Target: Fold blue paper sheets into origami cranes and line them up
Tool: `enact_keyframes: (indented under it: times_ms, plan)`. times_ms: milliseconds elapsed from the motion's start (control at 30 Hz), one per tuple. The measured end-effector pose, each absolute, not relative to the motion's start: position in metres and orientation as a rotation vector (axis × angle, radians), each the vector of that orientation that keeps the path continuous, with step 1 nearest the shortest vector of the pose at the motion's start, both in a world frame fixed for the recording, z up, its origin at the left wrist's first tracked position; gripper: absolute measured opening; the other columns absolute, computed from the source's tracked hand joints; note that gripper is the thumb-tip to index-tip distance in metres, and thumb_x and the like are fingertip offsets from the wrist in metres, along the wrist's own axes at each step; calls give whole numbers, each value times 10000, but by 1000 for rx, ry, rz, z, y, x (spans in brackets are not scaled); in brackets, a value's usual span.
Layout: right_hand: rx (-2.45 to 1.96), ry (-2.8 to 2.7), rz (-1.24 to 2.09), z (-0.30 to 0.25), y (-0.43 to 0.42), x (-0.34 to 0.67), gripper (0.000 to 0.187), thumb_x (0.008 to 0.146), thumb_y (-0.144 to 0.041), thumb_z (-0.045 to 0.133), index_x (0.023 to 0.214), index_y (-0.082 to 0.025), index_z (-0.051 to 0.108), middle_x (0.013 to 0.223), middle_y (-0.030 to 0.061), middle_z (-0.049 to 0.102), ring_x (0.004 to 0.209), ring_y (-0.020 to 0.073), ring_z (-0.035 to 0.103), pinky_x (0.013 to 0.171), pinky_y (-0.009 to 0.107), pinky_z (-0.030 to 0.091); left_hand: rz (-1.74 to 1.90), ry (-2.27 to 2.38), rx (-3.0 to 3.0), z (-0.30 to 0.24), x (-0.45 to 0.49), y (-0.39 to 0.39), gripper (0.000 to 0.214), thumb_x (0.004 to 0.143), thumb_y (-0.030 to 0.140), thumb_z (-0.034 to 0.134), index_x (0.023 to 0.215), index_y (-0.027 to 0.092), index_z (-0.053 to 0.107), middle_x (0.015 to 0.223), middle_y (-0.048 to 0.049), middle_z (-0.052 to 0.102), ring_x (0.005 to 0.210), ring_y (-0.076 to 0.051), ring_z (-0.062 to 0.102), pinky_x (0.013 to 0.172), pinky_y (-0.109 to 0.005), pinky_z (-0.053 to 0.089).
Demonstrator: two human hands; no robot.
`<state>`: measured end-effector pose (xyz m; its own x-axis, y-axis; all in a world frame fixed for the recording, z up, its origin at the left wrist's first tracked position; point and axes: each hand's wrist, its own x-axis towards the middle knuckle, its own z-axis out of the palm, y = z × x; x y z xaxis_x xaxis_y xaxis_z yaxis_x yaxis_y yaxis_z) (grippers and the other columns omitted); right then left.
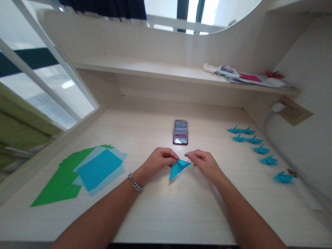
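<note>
A folded piece of blue paper [177, 168], kite-shaped with its point toward me, is held just above the light wooden desk [166, 211]. My left hand [159, 159], with a metal bracelet on the wrist, pinches the paper's upper left corner. My right hand [204, 163] pinches the upper right corner. Both hands have their fingers closed on the paper.
A phone [180, 132] lies just beyond my hands. Flat blue and green paper sheets [85, 171] lie at the left. Several folded blue paper cranes [260, 149] sit in a row at the right. A shelf [181, 71] behind holds papers; a wall socket [287, 109] is on the right.
</note>
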<state>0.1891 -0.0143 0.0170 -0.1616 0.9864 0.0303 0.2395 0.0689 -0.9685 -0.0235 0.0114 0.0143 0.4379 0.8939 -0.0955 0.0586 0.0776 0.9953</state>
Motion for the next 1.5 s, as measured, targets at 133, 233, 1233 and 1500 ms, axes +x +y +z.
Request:
enact_keyframes:
  times_ms: [133, 233, 1233, 1500]
  plan:
    - [-1210, -1520, 1338, 6, -16, 175, 189, 765, -356, 663, 820, -180, 706, 742, 30, 674, 665, 148, 592, 603, 267, 461, 765, 954, 1567, 14, -20, 8, 111, 707, 145, 652, 776, 157, 737, 684, -41, 701, 614, -131, 604, 597, -251, 475]
    - [-1203, -1452, 1383, -1, -17, 172, 160, 702, -297, 724, 785, -167, 685, 713, 20, 666, 642, 135, 589, 601, 258, 459, 777, 946, 1603, 14, -20, 7, 104, 706, 154, 669, 794, 148, 724, 740, -45, 711, 667, -135, 618, 632, -251, 483]
    - [-1236, -1383, 1294, -3, -19, 169, 133, 679, -264, 734, 741, -167, 668, 713, 28, 684, 651, 148, 620, 629, 280, 491, 889, 970, 1361, 10, -13, 3, 158, 696, 174, 728, 827, 126, 654, 739, -49, 704, 668, -137, 644, 631, -263, 506]
    - [-1258, -1361, 1334, -3, -18, 170, 142, 676, -265, 725, 758, -159, 679, 686, 23, 674, 616, 142, 606, 587, 270, 486, 890, 967, 1313, 9, -12, 4, 230, 684, 195, 745, 883, 122, 657, 761, -68, 714, 687, -151, 657, 641, -272, 512]
